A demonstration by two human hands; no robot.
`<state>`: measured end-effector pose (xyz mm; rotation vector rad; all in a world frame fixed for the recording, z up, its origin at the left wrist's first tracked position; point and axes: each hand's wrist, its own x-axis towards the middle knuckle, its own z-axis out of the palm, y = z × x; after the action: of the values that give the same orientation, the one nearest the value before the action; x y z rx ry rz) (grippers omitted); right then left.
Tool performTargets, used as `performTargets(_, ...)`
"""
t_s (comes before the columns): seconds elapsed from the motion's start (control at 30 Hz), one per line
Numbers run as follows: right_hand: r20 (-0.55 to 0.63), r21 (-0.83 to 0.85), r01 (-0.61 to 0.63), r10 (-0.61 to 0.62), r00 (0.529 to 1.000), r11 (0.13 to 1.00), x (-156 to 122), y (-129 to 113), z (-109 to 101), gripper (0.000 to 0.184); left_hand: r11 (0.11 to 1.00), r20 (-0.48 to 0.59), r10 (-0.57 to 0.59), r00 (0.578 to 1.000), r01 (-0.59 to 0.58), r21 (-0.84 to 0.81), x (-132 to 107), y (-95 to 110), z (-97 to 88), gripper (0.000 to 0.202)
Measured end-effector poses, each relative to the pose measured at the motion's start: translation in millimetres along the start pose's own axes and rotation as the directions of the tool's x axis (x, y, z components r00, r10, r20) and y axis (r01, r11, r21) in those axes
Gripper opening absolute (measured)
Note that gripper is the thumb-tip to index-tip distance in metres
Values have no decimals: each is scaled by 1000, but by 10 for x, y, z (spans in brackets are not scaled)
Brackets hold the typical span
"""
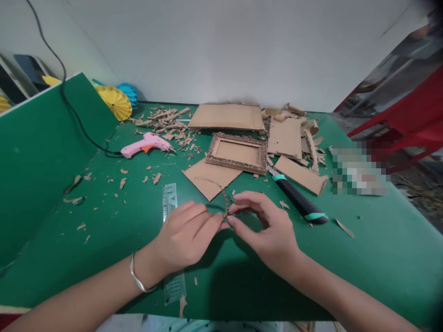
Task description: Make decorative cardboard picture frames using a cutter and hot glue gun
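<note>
Between my two hands is a thin, curved strip of corrugated cardboard (225, 203), its free end bending up and away over the table. My left hand (188, 230), with a silver bangle at the wrist, pinches the strip's near end. Thumb and fingertips of my right hand (265, 226) close on the same strip, right beside the left fingertips. Just beyond lie a flat cardboard piece (211, 180) and a rectangular cardboard frame (238, 153) with a corrugated border. A clear ruler (170, 198) is partly hidden under my left hand.
A black and green utility knife (299, 200) lies right of my hands. Toward the left rests a pink glue gun (147, 144) with its cord. Cardboard sheets (226, 117) and heaps of scraps (166, 120) line the back. A green panel (51, 138) stands at left.
</note>
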<state>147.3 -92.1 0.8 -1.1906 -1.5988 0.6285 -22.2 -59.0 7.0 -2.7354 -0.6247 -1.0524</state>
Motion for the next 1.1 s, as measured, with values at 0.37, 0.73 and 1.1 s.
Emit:
performTargets(0.37,199,418,-547,514,834,725,99,-44,12,35,957,97,128,987,-149,249,-8,-11,-11,23)
performTargets(0.73,-2,361,-458,492,871,812,54,-8,122,34,942,107,46,993,-79,327,-43,107,127,24)
performTargets(1.1,50,241,-386,386,921,890,208,205,-62,16,283,519,-582,626,754,-593,73,-96,98,27)
